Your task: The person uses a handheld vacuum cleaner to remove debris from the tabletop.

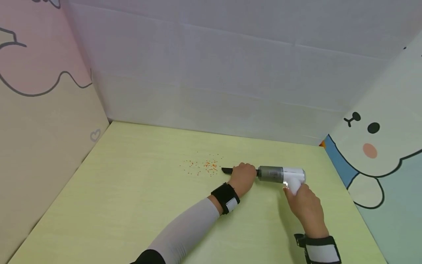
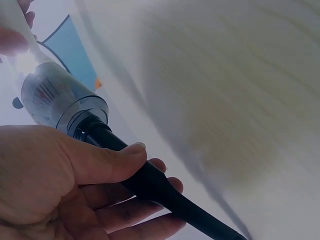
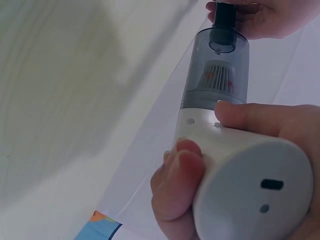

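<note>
A white handheld vacuum cleaner (image 1: 293, 176) with a clear dust cup (image 3: 216, 75) is held above the table, its black nozzle (image 1: 226, 171) pointing left. My right hand (image 1: 306, 207) grips its white handle, the thumb lying by a small switch (image 3: 218, 124) in the right wrist view. Through the cup a ribbed filter (image 3: 218, 77) shows, with a few reddish specks on it. My left hand (image 1: 243, 179) holds the black nozzle between thumb and fingers, as the left wrist view shows. Just left of the nozzle tip lie scattered orange crumbs (image 1: 211, 165).
The pale yellow table (image 1: 115, 190) has a white wall (image 1: 204, 73) behind it. Side panels with cartoon drawings stand at the left (image 1: 49, 121) and right (image 1: 395, 157). Black bands circle both wrists.
</note>
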Demonstrator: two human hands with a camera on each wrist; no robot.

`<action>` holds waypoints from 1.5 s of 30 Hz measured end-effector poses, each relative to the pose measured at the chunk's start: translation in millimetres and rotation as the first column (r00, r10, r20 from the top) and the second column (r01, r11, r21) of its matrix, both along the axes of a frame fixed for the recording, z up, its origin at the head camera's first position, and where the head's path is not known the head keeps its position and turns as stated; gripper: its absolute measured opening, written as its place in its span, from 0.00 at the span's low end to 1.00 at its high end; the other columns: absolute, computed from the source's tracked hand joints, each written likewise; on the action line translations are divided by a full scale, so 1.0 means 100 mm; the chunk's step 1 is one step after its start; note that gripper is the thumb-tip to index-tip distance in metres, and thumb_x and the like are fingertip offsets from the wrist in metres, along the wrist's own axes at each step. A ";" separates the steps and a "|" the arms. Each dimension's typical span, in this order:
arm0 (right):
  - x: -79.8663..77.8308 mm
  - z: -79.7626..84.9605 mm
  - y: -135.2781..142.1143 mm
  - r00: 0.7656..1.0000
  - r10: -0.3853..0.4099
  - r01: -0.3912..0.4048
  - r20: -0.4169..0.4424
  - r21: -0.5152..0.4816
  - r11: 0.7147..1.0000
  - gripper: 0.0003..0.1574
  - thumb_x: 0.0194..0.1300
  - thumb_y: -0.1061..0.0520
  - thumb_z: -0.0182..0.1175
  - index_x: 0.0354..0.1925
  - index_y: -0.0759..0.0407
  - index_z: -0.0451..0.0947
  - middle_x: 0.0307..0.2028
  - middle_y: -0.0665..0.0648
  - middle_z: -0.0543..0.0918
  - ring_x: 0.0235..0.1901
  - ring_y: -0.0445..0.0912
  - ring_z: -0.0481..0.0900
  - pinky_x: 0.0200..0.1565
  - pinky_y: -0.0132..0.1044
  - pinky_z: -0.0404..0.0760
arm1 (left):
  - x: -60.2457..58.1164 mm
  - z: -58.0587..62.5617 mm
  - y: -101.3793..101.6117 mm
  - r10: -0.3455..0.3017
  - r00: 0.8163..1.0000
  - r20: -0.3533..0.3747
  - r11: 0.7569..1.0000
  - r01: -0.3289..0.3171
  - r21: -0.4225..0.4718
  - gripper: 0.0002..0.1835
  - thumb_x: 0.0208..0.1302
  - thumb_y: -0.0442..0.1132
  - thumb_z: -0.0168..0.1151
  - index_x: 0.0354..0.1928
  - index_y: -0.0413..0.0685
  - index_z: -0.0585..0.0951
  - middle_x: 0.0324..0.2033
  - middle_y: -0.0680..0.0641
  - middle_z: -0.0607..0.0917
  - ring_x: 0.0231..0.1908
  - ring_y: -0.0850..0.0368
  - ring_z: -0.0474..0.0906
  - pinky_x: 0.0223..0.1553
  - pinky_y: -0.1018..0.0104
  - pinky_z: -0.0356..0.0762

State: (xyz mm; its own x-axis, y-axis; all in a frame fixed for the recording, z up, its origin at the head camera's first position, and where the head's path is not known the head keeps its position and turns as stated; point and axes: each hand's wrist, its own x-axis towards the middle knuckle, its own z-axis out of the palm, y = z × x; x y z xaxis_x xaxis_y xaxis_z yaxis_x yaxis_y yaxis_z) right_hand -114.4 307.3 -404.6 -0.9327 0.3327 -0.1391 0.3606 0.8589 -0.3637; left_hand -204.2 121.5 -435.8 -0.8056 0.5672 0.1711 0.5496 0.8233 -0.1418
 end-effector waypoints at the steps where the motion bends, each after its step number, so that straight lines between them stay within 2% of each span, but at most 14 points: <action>1: 0.01 0.00 0.00 1.000 0.002 -0.002 0.000 0.001 1.000 0.39 0.74 0.44 0.57 0.50 0.83 0.63 0.32 0.74 0.76 0.25 0.56 0.77 0.21 0.42 0.75 | 0.01 0.00 0.00 0.002 1.000 -0.003 1.000 -0.002 -0.002 0.08 0.74 0.41 0.61 0.42 0.52 0.88 0.35 0.51 0.87 0.39 0.55 0.84 0.43 0.59 0.86; 16: 0.07 0.03 -0.04 0.999 0.035 -0.035 -0.009 0.013 0.999 0.37 0.74 0.44 0.57 0.47 0.82 0.64 0.30 0.72 0.76 0.24 0.56 0.77 0.21 0.43 0.75 | 0.13 0.02 -0.05 0.019 0.994 -0.109 1.000 -0.020 -0.008 0.09 0.72 0.40 0.62 0.37 0.50 0.90 0.33 0.49 0.89 0.36 0.55 0.86 0.39 0.59 0.87; 23: 0.09 0.05 -0.04 0.999 0.038 -0.038 0.004 0.016 0.999 0.37 0.73 0.44 0.56 0.45 0.81 0.64 0.29 0.71 0.76 0.24 0.56 0.77 0.21 0.43 0.74 | 0.17 0.01 -0.05 0.030 0.996 -0.084 0.999 -0.031 -0.008 0.09 0.72 0.41 0.62 0.39 0.49 0.90 0.35 0.48 0.89 0.38 0.54 0.86 0.41 0.59 0.87; 35: 0.12 0.08 -0.05 0.998 0.058 -0.059 0.017 0.024 0.998 0.36 0.73 0.44 0.58 0.45 0.81 0.65 0.29 0.70 0.76 0.25 0.55 0.76 0.22 0.44 0.74 | 0.26 0.09 -0.07 0.062 0.998 -0.031 0.996 -0.064 -0.061 0.09 0.72 0.43 0.63 0.42 0.50 0.90 0.38 0.49 0.89 0.41 0.55 0.86 0.42 0.60 0.86; 39: 0.12 0.09 -0.06 0.998 0.057 -0.057 0.019 0.023 0.998 0.36 0.73 0.44 0.58 0.46 0.81 0.65 0.30 0.70 0.76 0.25 0.55 0.76 0.22 0.44 0.74 | 0.26 0.07 -0.06 0.067 0.996 -0.052 0.996 -0.070 -0.048 0.09 0.72 0.43 0.63 0.41 0.49 0.90 0.37 0.48 0.89 0.39 0.55 0.86 0.41 0.60 0.87; 43: 0.12 0.09 -0.06 0.998 0.057 -0.057 0.021 0.022 0.998 0.36 0.73 0.44 0.58 0.46 0.80 0.65 0.29 0.69 0.76 0.25 0.55 0.76 0.22 0.43 0.73 | 0.28 0.06 -0.08 0.067 0.991 -0.111 0.997 -0.071 -0.026 0.09 0.70 0.43 0.64 0.37 0.50 0.91 0.33 0.49 0.89 0.37 0.55 0.86 0.38 0.61 0.87; 45: 0.13 0.09 -0.06 0.998 0.058 -0.059 0.021 0.023 0.998 0.36 0.73 0.44 0.58 0.46 0.80 0.65 0.29 0.69 0.76 0.25 0.55 0.76 0.22 0.43 0.73 | 0.28 0.06 -0.08 0.064 0.992 -0.107 0.998 -0.067 -0.020 0.09 0.70 0.43 0.64 0.37 0.49 0.91 0.33 0.49 0.89 0.37 0.55 0.86 0.38 0.61 0.87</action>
